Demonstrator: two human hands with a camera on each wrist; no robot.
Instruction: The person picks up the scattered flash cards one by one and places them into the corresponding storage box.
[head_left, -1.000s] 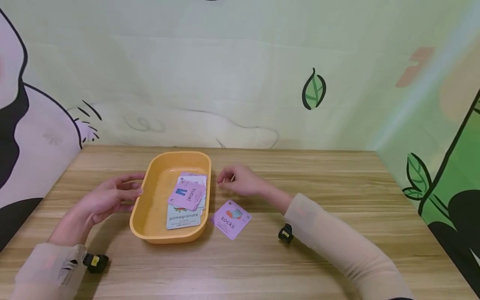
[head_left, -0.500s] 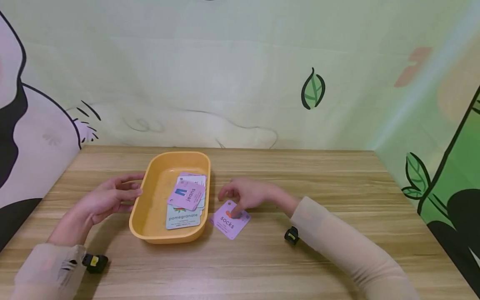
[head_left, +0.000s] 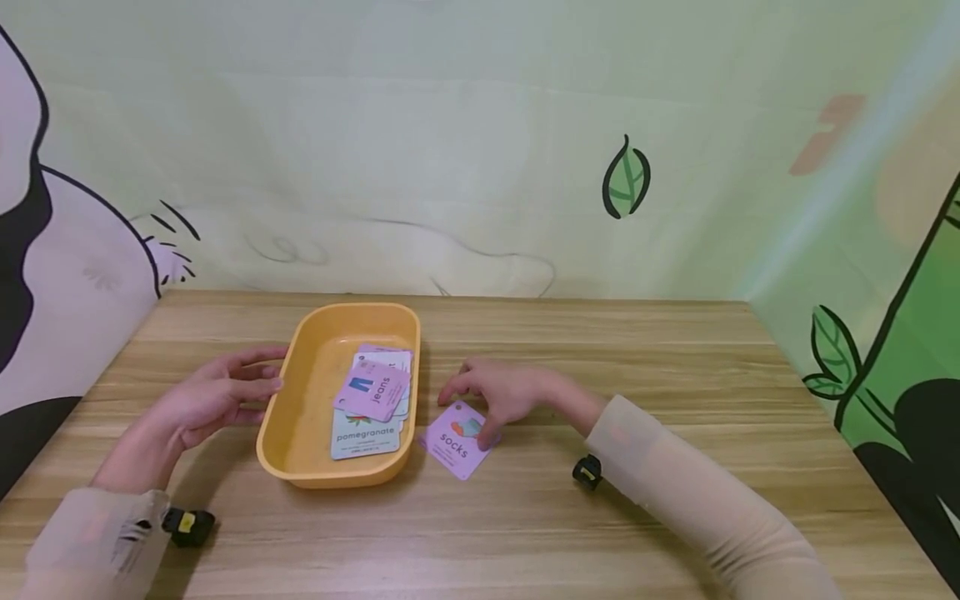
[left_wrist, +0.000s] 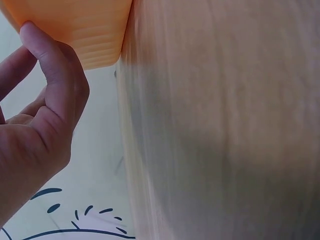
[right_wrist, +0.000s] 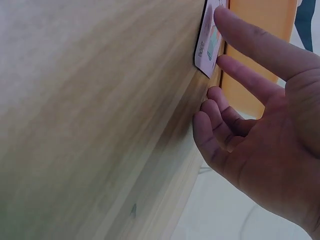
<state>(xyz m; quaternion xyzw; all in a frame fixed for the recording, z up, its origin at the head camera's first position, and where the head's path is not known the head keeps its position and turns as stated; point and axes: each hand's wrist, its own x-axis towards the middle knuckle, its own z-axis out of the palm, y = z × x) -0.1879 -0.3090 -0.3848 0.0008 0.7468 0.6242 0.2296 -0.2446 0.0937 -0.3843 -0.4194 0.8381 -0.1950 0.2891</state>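
A yellow-orange plastic tray stands on the wooden table. Inside lie several overlapping cards, among them a purple "jeans" card and a pale blue "pomegranate" card. My left hand touches the tray's left outer side, fingers loosely bent. To the right of the tray, a purple "socks" card lies flat with its print facing up. Over it is my right hand, thumb on the card's right part and index finger by its upper edge. In the right wrist view, the other fingers hang loosely bent over the wood.
The wooden table reaches back to a printed cloth backdrop with leaves and cartoon shapes. Another purple card peeks out beneath the socks card, beside the tray's wall. Small black cameras sit on both wrists.
My right hand has come down from above the socks card and a little toward me, and its thumb has slid to the card's right side. The left hand and tray have stayed put.
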